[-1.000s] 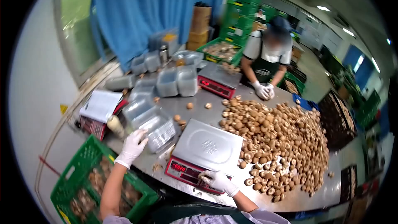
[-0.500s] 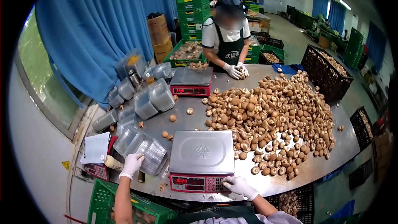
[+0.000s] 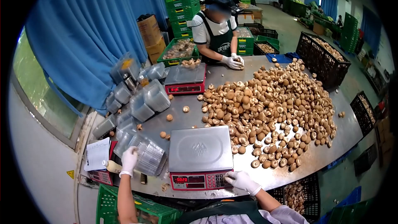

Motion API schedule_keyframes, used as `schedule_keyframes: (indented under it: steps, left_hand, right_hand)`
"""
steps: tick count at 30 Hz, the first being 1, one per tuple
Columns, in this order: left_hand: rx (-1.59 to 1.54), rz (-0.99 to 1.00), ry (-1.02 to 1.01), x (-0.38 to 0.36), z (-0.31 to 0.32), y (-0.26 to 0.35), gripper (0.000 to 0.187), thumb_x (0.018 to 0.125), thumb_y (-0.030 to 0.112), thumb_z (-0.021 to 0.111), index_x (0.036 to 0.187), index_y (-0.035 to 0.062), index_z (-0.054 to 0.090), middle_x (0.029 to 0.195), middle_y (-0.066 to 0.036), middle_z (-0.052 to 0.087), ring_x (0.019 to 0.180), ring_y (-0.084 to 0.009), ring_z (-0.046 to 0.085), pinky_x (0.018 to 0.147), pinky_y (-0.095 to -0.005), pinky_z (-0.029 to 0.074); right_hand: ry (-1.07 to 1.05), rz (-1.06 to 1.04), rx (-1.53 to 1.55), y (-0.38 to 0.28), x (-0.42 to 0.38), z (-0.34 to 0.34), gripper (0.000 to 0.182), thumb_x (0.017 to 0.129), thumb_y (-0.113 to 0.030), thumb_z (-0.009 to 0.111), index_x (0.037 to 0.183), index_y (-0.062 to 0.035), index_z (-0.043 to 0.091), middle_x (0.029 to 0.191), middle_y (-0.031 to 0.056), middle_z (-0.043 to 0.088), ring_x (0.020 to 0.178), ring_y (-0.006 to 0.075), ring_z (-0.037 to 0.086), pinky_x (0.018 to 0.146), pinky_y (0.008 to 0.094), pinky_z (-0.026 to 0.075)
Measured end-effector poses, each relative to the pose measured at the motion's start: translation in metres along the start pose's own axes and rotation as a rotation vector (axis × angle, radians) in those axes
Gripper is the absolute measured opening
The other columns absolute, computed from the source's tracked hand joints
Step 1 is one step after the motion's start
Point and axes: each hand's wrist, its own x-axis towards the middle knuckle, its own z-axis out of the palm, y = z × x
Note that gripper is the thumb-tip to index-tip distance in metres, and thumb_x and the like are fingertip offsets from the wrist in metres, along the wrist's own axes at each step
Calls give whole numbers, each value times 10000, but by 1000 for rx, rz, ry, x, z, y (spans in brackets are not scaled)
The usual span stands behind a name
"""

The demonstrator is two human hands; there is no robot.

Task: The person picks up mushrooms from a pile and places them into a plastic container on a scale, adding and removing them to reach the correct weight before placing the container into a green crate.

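My left hand (image 3: 129, 161), in a white glove, has its fingers closed on the near-left edge of a stack of clear plastic trays (image 3: 151, 157). At the right end of the keypad on a red digital scale (image 3: 201, 149), my gloved right hand (image 3: 241, 181) reaches in with its fingertips touching the panel and nothing held. The scale's metal plate is bare, and its red display appears to read -0.020. A large heap of brown mushrooms (image 3: 269, 108) lies to the right of the scale, with a few loose ones to its left.
Across the table, a co-worker in a dark apron (image 3: 222, 37) holds mushrooms in gloved hands beside a second scale (image 3: 185, 76). More clear trays (image 3: 150, 99) stand at left, near a notepad (image 3: 97, 154) and a small bottle (image 3: 112, 166). A green crate (image 3: 159, 211) sits below the table edge.
My left hand has shifted slightly up along the tray stack. The right hand stays at the keypad. My view has turned a little, and the co-worker leans slightly.
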Motion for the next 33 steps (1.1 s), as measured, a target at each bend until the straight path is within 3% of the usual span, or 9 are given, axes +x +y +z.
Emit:
schedule_keyframes:
  steps: [5, 7, 9, 15, 17, 19, 23, 28, 33]
  left_hand:
    - [31, 262, 587, 30, -46, -27, 304, 839, 32, 476, 1129, 13, 566, 1019, -150, 629, 916, -254, 614, 780, -348, 480]
    - [-234, 71, 546, 12, -68, 27, 309, 878, 21, 465, 1178, 0, 538, 993, -116, 628, 908, -176, 594, 769, -296, 483]
    - [-622, 167, 525, 6, -44, 54, 307, 912, 14, 438, 1207, 4, 520, 1004, -89, 608, 893, -142, 574, 768, -272, 480]
    - [-81, 729, 234, -46, 69, 143, 294, 882, 30, 498, 1167, 55, 565, 1037, -125, 637, 917, -247, 625, 832, -328, 487]
    - [92, 723, -85, -60, 107, 140, 309, 853, 54, 507, 1146, 117, 584, 1035, -114, 630, 923, -297, 607, 812, -356, 491]
    - [298, 665, -222, -72, 128, 146, 298, 844, 79, 510, 1124, 144, 589, 1006, -93, 639, 904, -307, 603, 767, -372, 494]
    - [116, 740, -290, -84, 121, 163, 273, 843, 155, 559, 1112, 122, 586, 1000, -113, 639, 888, -308, 606, 759, -390, 484]
    - [50, 445, -498, -100, 99, 202, 300, 855, 252, 590, 1104, 84, 604, 1019, -153, 638, 932, -313, 609, 816, -365, 473]
    - [20, 553, -187, -117, 111, 252, 243, 847, 159, 597, 1047, 23, 619, 1008, -162, 636, 956, -313, 602, 851, -362, 462]
  right_hand:
    - [118, -105, -7, 17, -7, 5, 259, 876, -345, 492, 994, -147, 612, 731, 175, 634, 671, 350, 620, 649, 452, 493]
    - [146, -114, -14, 13, -12, -3, 242, 866, -321, 504, 953, -132, 627, 691, 168, 627, 632, 353, 613, 630, 454, 492]
    - [162, -56, 27, 12, -16, -4, 231, 859, -307, 517, 935, -123, 637, 699, 173, 627, 642, 353, 613, 641, 453, 491]
    - [112, -7, 70, 30, -34, -7, 276, 863, -304, 513, 993, -101, 647, 794, 193, 641, 719, 368, 621, 711, 457, 488]
    - [144, -26, 55, 40, -43, -10, 281, 859, -307, 518, 992, -92, 641, 809, 190, 642, 738, 364, 621, 717, 450, 488]
    - [144, 11, 56, 52, -53, -15, 278, 858, -305, 519, 988, -91, 638, 811, 187, 642, 744, 360, 621, 717, 445, 488]
    - [174, 75, 44, 78, -75, -32, 258, 856, -294, 519, 965, -88, 630, 803, 178, 639, 750, 351, 619, 710, 435, 489]
    - [211, 122, 41, 109, -94, -53, 238, 863, -293, 507, 930, -102, 632, 766, 167, 627, 722, 349, 608, 696, 437, 488]
    - [284, 199, 22, 139, -104, -85, 222, 853, -299, 522, 894, -113, 638, 789, 144, 641, 718, 319, 622, 668, 419, 496]
